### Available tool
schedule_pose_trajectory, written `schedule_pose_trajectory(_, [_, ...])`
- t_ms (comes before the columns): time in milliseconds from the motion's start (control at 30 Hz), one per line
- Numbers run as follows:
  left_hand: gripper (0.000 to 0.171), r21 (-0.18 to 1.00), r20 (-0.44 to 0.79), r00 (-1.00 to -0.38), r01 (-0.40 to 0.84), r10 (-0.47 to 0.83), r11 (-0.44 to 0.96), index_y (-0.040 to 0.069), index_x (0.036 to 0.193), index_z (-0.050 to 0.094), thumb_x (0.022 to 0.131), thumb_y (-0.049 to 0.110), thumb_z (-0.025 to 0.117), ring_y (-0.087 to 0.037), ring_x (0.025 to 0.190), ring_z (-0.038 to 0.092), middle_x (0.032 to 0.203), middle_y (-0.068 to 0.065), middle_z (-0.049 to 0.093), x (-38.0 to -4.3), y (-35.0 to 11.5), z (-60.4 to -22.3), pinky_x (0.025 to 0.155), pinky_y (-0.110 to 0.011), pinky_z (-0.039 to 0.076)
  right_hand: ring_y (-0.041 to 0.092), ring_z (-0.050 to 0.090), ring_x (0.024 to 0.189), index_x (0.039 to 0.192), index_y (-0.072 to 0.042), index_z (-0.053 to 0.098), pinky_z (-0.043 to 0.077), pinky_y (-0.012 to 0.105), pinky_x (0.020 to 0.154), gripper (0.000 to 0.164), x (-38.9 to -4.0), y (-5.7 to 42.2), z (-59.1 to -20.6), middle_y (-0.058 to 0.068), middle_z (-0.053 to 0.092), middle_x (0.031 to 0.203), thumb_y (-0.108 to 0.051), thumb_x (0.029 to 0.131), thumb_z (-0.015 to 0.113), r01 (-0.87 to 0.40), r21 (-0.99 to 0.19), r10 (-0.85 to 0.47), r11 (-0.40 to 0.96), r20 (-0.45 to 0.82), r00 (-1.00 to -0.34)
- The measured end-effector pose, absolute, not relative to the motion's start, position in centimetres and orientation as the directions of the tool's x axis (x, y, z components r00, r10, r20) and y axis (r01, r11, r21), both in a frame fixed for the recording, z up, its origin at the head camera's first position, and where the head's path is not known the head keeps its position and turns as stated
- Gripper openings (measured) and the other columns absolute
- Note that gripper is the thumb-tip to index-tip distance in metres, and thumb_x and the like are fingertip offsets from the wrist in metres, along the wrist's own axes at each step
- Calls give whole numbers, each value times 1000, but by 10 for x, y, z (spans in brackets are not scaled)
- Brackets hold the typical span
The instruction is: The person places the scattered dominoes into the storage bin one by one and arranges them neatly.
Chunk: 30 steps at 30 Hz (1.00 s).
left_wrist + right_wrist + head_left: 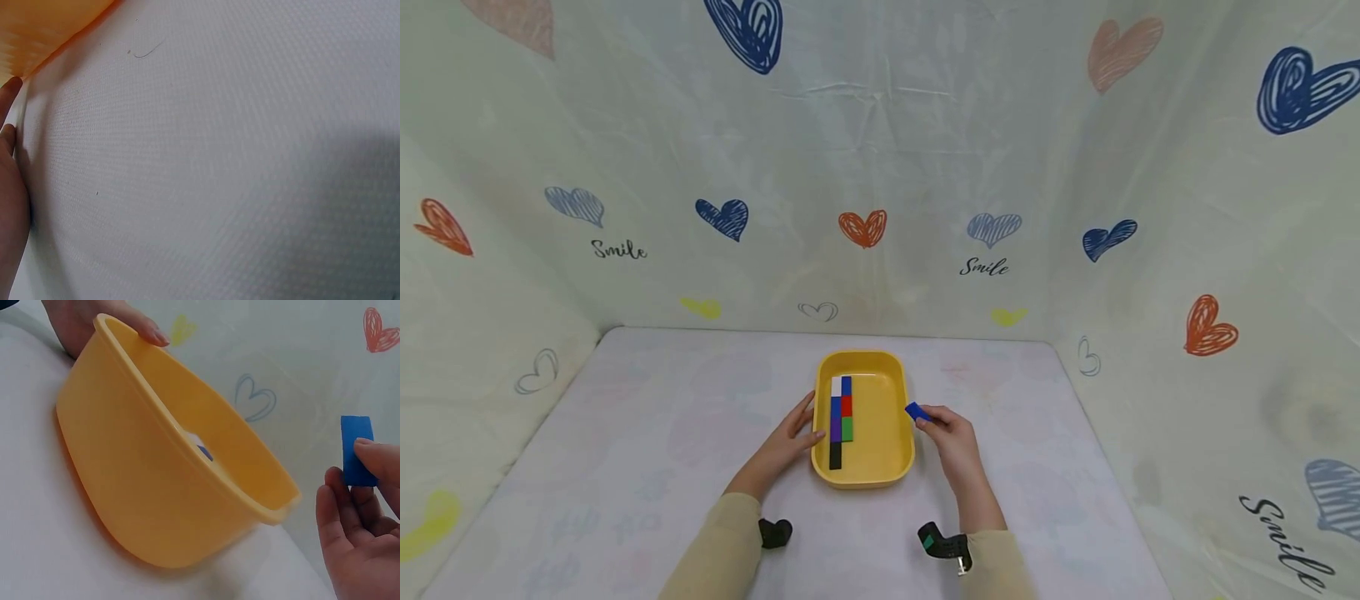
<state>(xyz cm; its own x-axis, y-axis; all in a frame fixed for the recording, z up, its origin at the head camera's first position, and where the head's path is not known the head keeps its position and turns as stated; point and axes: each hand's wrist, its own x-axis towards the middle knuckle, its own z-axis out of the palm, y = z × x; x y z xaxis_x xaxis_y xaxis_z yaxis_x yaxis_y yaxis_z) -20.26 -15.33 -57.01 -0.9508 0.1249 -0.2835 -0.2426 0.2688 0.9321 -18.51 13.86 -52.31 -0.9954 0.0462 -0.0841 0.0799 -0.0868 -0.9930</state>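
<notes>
A yellow plastic tray point(880, 433) with raised walls stands on the table. My left hand point(782, 446) holds its left wall, thumb over the rim and fingers along the outside. Inside, small blocks lie in two touching columns at the left: a white block point(837, 387), a blue, a purple point(836, 429) and a black block point(835, 455), and beside them a blue, a red point(847, 406) and a green block point(847, 429). Just off the tray's right rim, my right hand point(957, 442) pinches another blue block point(351, 431) between thumb and fingers. In the right wrist view those blocks are mostly hidden by the wall.
A white-covered table point(662, 433) surrounds the tray. Behind and at both sides hangs a pale curtain point(917, 150) printed with hearts and "Smile". Each wrist wears a black camera mount point(943, 543).
</notes>
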Motion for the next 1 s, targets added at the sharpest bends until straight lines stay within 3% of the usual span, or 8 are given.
schedule_pose_trajectory(233, [86, 931, -282, -951, -240, 125, 275, 32, 156, 23, 86, 35, 74, -38, 145, 17, 153, -13, 38, -203, -155, -570, 109, -67, 7, 19, 64, 85, 110, 8, 63, 54, 27, 79, 24, -182, 120, -517, 13, 67, 97, 1, 87, 70, 104, -993, 23, -48, -106, -994])
schedule_pose_trajectory(533, [87, 921, -296, -948, -251, 116, 298, 32, 156, 24, 84, 41, 74, -38, 144, 20, 152, -13, 38, -202, -154, -569, 108, -69, 9, 23, 69, 84, 132, 1, 56, 56, 33, 79, 46, -190, 102, -515, 16, 56, 104, 5, 88, 66, 111, -993, -158, -29, -105, -982])
schedule_pose_trajectory(633, [88, 920, -299, -947, -254, 116, 297, 33, 155, 24, 84, 42, 74, -38, 144, 20, 152, -12, 39, -203, -154, -571, 107, -70, 9, 24, 69, 85, 131, 3, 57, 56, 33, 81, 45, -194, 98, -514, 16, 55, 106, 4, 87, 68, 121, -993, -206, -7, -117, -972])
schedule_pose_trajectory(867, [88, 918, -308, -946, -267, 104, 292, 38, 154, 25, 82, 43, 75, -37, 145, 19, 152, -9, 39, -204, -153, -572, 107, -70, 9, 20, 64, 84, 127, -5, 61, 56, 30, 81, 49, -203, 86, -513, 13, 57, 107, 3, 81, 76, 136, -987, -243, 90, -154, -958])
schedule_pose_trajectory(1000, [86, 921, -302, -947, -261, 107, 289, 35, 155, 26, 84, 40, 75, -37, 145, 20, 152, -11, 40, -204, -154, -572, 108, -69, 9, 21, 65, 81, 125, -3, 62, 57, 32, 78, 48, -205, 80, -517, 13, 57, 103, 6, 80, 75, 133, -981, -325, 144, -173, -930])
